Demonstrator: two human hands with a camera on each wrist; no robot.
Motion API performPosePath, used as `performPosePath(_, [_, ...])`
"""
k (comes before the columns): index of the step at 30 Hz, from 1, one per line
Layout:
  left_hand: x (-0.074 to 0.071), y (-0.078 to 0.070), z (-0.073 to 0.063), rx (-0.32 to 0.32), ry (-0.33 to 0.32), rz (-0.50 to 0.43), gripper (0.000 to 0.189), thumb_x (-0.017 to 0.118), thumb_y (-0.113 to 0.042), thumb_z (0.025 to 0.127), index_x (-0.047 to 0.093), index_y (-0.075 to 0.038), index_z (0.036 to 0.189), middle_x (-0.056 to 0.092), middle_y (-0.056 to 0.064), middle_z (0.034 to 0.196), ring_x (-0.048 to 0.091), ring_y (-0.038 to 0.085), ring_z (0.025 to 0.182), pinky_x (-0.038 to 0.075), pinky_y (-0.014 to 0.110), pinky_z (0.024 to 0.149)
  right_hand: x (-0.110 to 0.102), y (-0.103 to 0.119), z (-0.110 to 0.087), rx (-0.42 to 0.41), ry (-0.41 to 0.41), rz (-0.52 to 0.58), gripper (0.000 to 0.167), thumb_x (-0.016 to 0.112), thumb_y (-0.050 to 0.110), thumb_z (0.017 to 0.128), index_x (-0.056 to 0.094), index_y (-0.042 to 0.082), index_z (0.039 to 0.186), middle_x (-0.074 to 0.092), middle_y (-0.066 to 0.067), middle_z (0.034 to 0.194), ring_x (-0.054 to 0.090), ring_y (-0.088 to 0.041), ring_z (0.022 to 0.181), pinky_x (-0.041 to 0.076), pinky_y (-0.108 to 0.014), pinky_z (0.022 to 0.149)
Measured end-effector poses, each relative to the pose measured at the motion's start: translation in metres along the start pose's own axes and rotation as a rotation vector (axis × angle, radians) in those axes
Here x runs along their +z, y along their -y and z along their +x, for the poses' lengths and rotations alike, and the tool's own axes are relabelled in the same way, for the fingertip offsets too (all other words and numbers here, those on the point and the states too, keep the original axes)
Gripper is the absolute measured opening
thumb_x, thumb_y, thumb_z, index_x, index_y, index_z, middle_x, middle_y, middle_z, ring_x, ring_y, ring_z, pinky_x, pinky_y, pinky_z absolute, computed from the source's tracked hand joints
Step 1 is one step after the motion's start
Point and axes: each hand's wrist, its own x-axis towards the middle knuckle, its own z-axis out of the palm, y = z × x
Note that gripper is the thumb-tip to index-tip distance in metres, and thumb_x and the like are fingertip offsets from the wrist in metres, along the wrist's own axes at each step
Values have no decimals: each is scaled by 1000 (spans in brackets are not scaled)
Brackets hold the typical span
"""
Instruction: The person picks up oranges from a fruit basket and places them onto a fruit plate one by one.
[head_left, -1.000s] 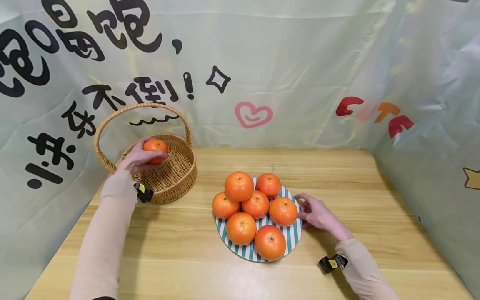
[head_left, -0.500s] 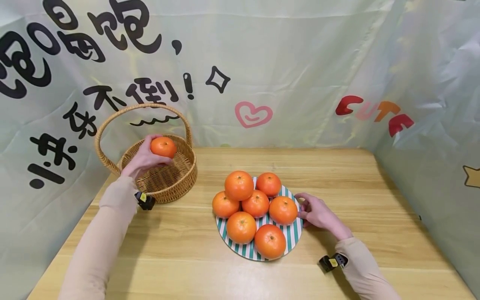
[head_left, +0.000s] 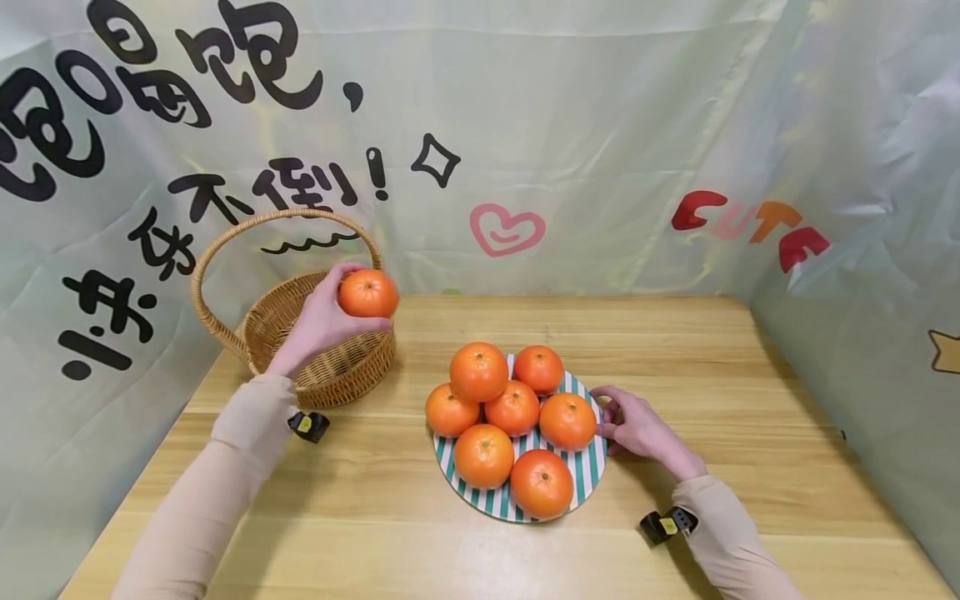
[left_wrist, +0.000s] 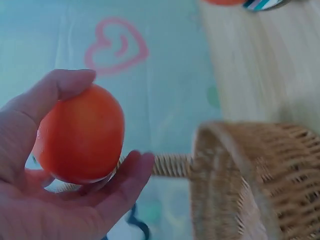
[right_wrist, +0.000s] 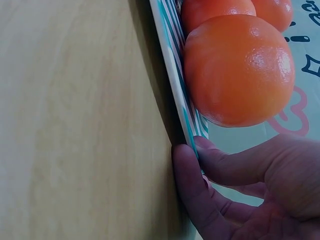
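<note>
My left hand (head_left: 322, 321) grips an orange (head_left: 368, 293) between thumb and fingers, above the right rim of the wicker basket (head_left: 352, 379). In the left wrist view the thumb lies over the top of this orange (left_wrist: 85, 135) and the fingers curve beneath it. A round plate (head_left: 491, 502) with green and white stripes bears several oranges, one of them (head_left: 478, 372) stacked on top of others. At the plate's right edge my right hand (head_left: 637, 429) pinches the rim. The right wrist view shows thumb and forefinger on either side of that rim (right_wrist: 172, 75).
The basket's tall arched handle (head_left: 285, 215) rises over its left and back sides. Printed cloth (head_left: 600, 150) hangs behind the wooden table (head_left: 360, 517) and along both sides. Each wrist wears a small black camera (head_left: 309, 426).
My left hand has carried the orange rightward, from over the middle of the basket to its right rim. The right hand and the plate stay put.
</note>
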Motion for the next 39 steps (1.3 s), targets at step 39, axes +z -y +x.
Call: performPosePath(39, [157,-90,-67,558,325,553,79,74,-70,73,60,-22,134,70,-7,125,52,16,130,21,43,125,1,-1,-2,-1,5,8,56,68,-6,88,45,-9,139,56,-12,86,57,-19,68,57,-29,54])
